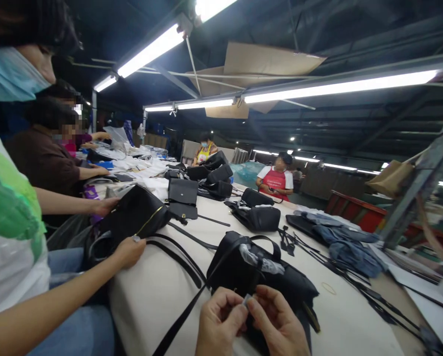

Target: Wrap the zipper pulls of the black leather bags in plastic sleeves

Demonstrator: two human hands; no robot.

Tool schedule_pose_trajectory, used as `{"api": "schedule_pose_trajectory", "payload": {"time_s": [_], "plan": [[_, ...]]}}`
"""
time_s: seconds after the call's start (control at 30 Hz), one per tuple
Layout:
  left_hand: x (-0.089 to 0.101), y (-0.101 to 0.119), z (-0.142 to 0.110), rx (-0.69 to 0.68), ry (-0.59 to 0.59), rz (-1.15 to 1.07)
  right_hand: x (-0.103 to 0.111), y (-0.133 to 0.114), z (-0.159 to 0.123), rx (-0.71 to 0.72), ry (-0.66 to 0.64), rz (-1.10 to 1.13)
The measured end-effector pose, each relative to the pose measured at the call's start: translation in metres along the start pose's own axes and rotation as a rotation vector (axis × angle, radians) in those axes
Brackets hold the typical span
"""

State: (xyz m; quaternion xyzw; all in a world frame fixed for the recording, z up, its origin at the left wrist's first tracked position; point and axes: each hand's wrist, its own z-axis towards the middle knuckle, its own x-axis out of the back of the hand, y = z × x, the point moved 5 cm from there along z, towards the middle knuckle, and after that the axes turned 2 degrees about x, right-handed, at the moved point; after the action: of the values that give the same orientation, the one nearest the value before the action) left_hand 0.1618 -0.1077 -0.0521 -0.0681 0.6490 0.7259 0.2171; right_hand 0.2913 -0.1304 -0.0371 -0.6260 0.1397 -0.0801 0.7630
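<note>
The pale item point(247, 300) pinched between the left hand point(220, 322) and right hand point(275, 320) is too small to identify.

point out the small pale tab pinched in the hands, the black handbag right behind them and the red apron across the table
small pale tab point(247, 300), head view, point on its exposed top end
black handbag point(228, 267), head view, point on its front panel
red apron point(275, 184), head view, point on its bib

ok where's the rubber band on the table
Head view, right side: the rubber band lies on the pale table top, between the black bag and loose black straps.
</note>
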Motion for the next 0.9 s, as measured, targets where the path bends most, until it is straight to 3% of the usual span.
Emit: {"api": "schedule_pose_trajectory", "payload": {"time_s": [0.1,0.3,0.4,0.57,0.67,0.73,0.8,0.83,0.9], "plan": [[-0.005,-0.003,-0.001,0.109,-0.017,-0.085,-0.002,0.001,-0.005,-0.066,-0.012,-0.081],[-0.008,-0.005,-0.006,0.302,-0.06,-0.17,-0.004,-0.013,-0.008,0.001,-0.131,-0.053],[-0.009,-0.003,-0.003,0.283,-0.058,-0.152,-0.003,-0.005,-0.005,-0.014,-0.162,0.0],[-0.012,0.0,-0.001,0.149,0.006,0.024,0.003,-0.004,-0.013,0.039,0.038,-0.099],[-0.015,0.001,-0.006,0.208,-0.01,0.084,0.006,-0.018,-0.036,0.055,-0.019,-0.127],[-0.013,0.003,-0.004,0.222,0.005,0.096,0.023,-0.03,-0.055,0.127,-0.016,-0.238],[-0.012,0.002,0.002,0.254,-0.006,0.091,0.057,-0.043,-0.079,0.223,0.07,-0.426],[-0.012,0.001,0.005,0.276,-0.011,0.082,0.08,-0.049,-0.094,0.258,0.145,-0.522],[-0.013,0.0,0.008,0.313,-0.019,0.059,0.142,-0.059,-0.129,0.237,0.46,-0.644]]}}
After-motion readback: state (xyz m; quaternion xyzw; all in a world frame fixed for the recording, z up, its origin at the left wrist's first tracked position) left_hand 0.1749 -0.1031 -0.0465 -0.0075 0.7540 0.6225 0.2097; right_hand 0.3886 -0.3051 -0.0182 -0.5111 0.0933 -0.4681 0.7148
